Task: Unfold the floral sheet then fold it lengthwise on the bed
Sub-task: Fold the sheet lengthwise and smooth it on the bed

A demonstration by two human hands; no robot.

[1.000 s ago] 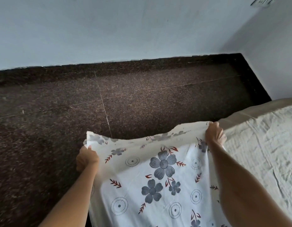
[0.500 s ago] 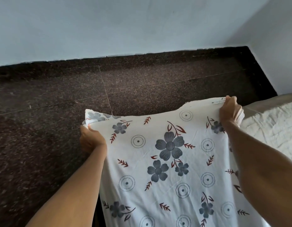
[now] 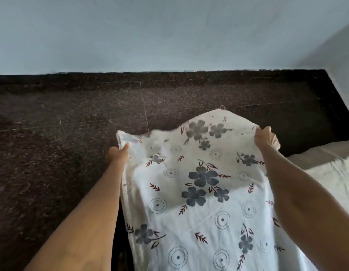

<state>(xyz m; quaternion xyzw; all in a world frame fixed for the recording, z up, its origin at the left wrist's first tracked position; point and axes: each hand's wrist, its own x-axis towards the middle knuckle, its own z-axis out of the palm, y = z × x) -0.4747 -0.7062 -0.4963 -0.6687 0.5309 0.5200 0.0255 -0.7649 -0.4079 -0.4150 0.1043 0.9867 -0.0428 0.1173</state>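
Note:
The floral sheet is white with blue-grey flowers, red leaves and dotted circles. It hangs stretched in the air between my two hands, its top edge billowing upward in the middle. My left hand grips the sheet's upper left corner. My right hand grips the upper right corner, a little higher. Both arms reach forward. The sheet's lower part runs out of the frame's bottom. The bed, covered in cream cloth, lies at the right, partly behind my right arm.
A dark speckled stone floor with thin tile joints spreads left and ahead. A pale blue wall rises behind it and meets a second wall at the right corner, close to the bed's far end.
Both hands have lifted the sheet's top edge higher and forward. The sheet has opened out longer, and its upper middle now billows up. The view has tilted up toward the wall.

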